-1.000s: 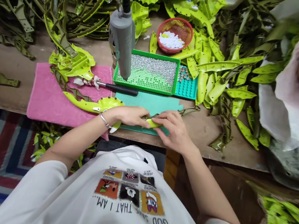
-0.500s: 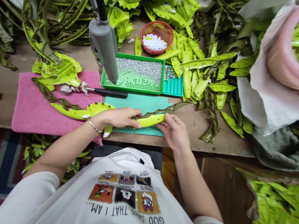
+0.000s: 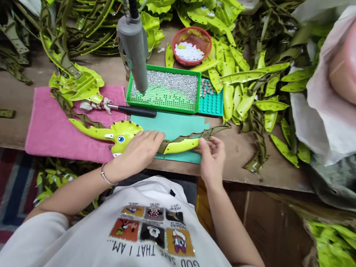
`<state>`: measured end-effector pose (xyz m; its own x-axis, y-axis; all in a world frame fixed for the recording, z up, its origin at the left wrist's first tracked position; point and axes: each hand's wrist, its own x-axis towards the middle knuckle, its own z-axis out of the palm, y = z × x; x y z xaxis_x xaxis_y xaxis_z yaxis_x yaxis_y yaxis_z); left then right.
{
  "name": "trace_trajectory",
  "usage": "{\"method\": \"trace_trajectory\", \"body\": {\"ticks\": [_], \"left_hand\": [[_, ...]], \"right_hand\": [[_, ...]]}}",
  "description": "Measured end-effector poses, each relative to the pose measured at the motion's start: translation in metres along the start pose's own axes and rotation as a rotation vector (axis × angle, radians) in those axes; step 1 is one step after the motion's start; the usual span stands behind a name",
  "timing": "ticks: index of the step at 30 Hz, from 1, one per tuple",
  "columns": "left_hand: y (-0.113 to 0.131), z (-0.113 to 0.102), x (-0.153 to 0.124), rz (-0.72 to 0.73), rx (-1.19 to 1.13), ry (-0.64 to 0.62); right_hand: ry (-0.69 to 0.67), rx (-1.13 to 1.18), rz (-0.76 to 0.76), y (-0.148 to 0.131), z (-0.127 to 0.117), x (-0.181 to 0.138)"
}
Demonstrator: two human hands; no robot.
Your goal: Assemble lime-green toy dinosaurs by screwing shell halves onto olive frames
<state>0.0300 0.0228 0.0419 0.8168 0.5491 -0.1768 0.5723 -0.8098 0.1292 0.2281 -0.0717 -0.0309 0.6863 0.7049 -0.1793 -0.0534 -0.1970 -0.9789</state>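
Observation:
A lime-green plastic toy dinosaur [image 3: 122,137] with a blue eye lies across the pink cloth and the teal mat. Its head carries a frill, and a long green piece reaches left. Over its neck, my left hand [image 3: 141,148] grips the toy, fingers close together and hiding part of it. To the right, a long green plastic piece [image 3: 182,146] sits along a dark olive strip [image 3: 194,135]. My right hand [image 3: 212,159] pinches the right tip of that green piece between thumb and fingers.
A grey power screwdriver [image 3: 133,51] hangs over the green tray [image 3: 129,96] of small metal screws. A black-handled screwdriver [image 3: 137,111] lies behind the toy. Around are a red basket [image 3: 175,44] of white pieces, piles of green parts [image 3: 226,98] and a pink tub [image 3: 340,60].
The dinosaur head has turned so its eye shows. My left hand has shifted right along it and lies flatter. My right hand stays at the green piece's tip. The whole view has slid slightly.

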Motion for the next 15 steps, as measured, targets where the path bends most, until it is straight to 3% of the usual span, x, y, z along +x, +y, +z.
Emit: {"method": "trace_trajectory", "body": {"ticks": [2,4,6,8,11,15], "left_hand": [[0.001,0.003,-0.006,-0.015,0.027,0.061],[0.000,0.000,-0.007,-0.001,0.039,0.103],[0.001,-0.008,-0.005,0.029,0.053,0.115],[0.003,-0.021,-0.003,0.039,0.077,0.103],[0.010,-0.036,0.001,0.004,0.139,0.096],[0.014,-0.038,0.016,-0.032,0.219,0.202]], "right_hand": [[0.002,-0.245,-0.386,-0.001,0.003,-0.009],[-0.129,-0.411,-0.794,-0.003,0.009,-0.016],[-0.264,-0.470,-1.075,-0.007,0.019,-0.015],[-0.348,-0.492,-1.163,-0.013,0.028,-0.009],[-0.421,-0.513,-1.142,-0.025,0.036,0.005],[-0.423,-0.539,-1.134,-0.045,0.039,0.017]]}}
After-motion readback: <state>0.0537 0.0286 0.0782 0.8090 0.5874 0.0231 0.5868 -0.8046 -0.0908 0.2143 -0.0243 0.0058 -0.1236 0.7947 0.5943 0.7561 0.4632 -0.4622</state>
